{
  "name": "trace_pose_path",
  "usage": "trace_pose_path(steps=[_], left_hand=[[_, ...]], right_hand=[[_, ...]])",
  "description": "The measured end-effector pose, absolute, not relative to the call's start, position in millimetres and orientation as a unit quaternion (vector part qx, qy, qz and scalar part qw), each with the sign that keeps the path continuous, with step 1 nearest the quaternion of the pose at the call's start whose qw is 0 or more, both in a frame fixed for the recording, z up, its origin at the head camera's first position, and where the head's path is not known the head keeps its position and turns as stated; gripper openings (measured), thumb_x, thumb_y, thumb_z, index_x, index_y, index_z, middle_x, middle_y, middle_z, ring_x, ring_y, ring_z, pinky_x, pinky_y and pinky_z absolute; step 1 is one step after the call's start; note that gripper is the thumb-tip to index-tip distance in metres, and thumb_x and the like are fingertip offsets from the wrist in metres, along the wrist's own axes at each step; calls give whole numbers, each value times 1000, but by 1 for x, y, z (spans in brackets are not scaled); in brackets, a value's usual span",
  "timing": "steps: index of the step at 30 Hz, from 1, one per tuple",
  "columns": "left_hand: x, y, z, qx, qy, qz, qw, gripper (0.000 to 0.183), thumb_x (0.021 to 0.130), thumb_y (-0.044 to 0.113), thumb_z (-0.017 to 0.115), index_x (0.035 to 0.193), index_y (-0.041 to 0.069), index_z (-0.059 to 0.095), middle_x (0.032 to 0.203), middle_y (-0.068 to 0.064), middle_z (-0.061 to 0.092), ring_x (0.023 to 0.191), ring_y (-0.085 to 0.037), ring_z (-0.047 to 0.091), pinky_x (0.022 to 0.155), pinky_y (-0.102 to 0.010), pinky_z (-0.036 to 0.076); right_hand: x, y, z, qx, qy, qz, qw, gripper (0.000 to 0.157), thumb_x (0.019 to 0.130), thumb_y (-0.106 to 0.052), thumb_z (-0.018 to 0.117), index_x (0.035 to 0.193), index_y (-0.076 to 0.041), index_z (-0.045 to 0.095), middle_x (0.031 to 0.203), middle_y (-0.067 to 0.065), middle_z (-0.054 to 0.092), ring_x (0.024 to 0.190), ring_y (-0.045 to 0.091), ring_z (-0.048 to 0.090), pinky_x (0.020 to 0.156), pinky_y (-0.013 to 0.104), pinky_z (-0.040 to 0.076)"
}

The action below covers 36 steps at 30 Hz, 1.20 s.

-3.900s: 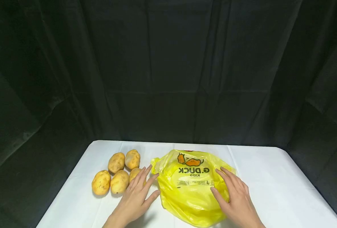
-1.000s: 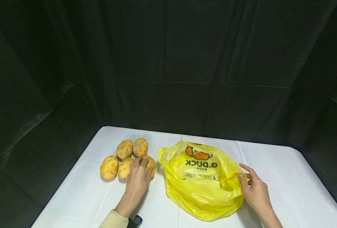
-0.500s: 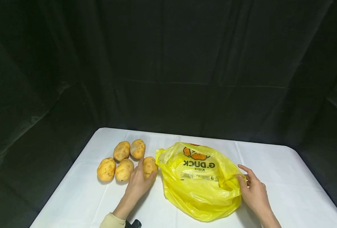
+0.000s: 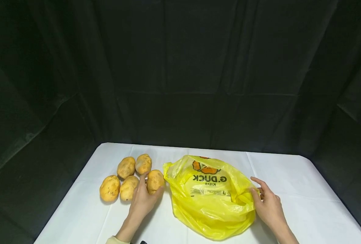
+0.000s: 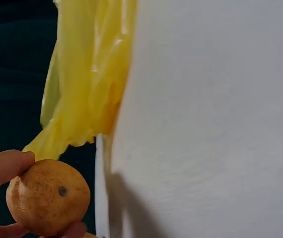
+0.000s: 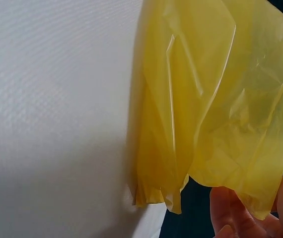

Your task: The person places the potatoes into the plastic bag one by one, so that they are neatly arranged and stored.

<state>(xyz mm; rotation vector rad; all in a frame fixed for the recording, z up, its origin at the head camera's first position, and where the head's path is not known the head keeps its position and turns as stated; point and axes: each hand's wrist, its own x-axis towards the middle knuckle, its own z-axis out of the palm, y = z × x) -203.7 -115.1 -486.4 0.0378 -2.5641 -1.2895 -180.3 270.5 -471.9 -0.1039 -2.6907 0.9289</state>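
Head view has the yellow bag (image 4: pixel 211 210) as the landmark: the left hand (image 4: pixel 144 200), just to its left, grips a potato (image 4: pixel 155 182) between thumb and fingers, while the right hand (image 4: pixel 269 205) pinches the bag's right edge. Four other potatoes (image 4: pixel 109 188) sit farther left of the bag. The held potato is right beside the bag's left corner; whether they touch, I cannot tell. That loose corner could snag on the potato or thumb and drag the bag askew, since nothing holds its left side. The potato, smooth and rounded, might slip if the fingertips carry it too lightly. A hard pull by the right hand could stretch or tear the film, which looks thin, and a slack pinch could let the edge sag.
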Motion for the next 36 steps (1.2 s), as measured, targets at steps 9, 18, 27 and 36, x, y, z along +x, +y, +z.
trace_pose_path(steps=[9,18,27,36], left_hand=[[-204,-116,-469,6,-868,-467,166,72,81,23,81,140,6,42,117,-21,62,103,-33,62,79,-45,52],[-203,-109,-462,-45,-842,-515,154,72,82,22,81,141,5,41,119,-17,59,95,-30,64,71,-31,54],[-201,-105,-456,-52,-838,-525,140,74,82,28,81,142,9,41,121,-18,56,98,-30,63,74,-35,55],[-200,-100,-453,-63,-830,-541,123,73,83,30,80,142,12,41,119,-16,57,97,-28,64,73,-33,55]], right_hand=[[-182,268,-472,-23,-932,325,161,40,98,-9,58,137,-7,51,71,6,51,91,41,67,76,55,51],[-183,266,-469,-45,-937,318,139,41,98,-10,58,139,-8,49,67,2,39,83,31,65,70,44,49],[-185,267,-468,-36,-938,309,153,41,97,-9,60,137,-8,50,68,1,43,68,19,51,60,30,38],[-184,266,-469,-33,-938,311,152,41,97,-8,60,138,-7,50,68,1,41,75,24,57,65,37,42]])
